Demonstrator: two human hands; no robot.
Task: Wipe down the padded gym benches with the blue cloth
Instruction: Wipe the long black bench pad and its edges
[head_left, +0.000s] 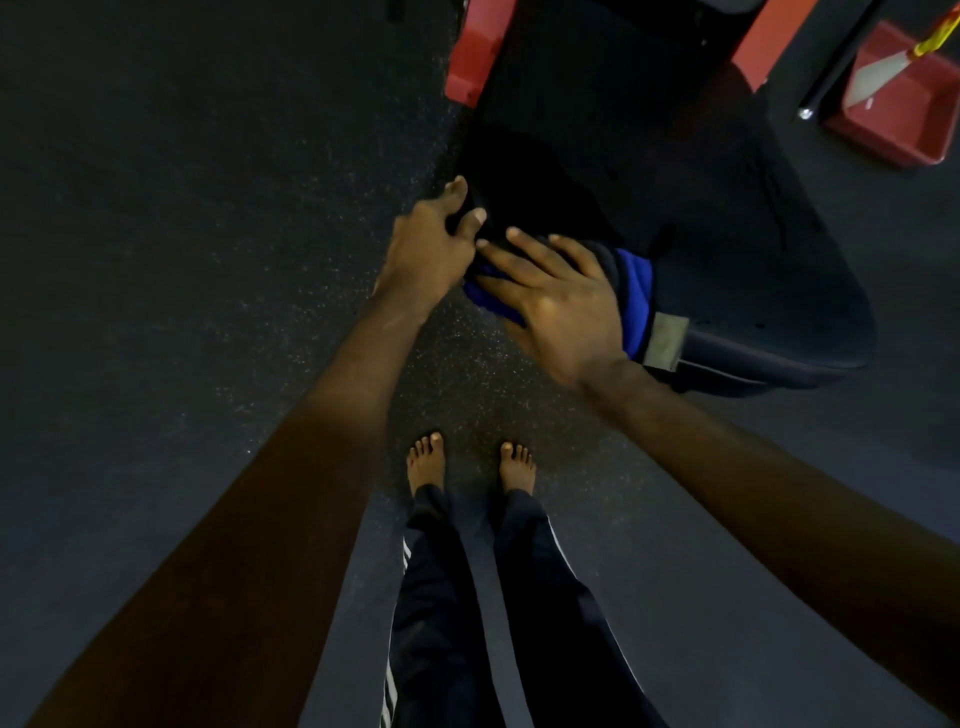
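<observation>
Blue cloth (636, 299) bunched on near left corner of black bench pad (727, 234) — right hand (561, 306) flat on it, fingers straight, pressing. Left hand (431, 247) curls round pad's left edge, likely steadying. Step: wiping near end — next, sweep cloth toward far end with even pressure.

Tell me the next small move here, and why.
Probably slide the right hand and blue cloth forward along the bench pad. The cloth sits bunched at the pad's near corner under flat fingers, the left hand grips the pad's edge beside it, and most of the pad lies beyond.
</observation>
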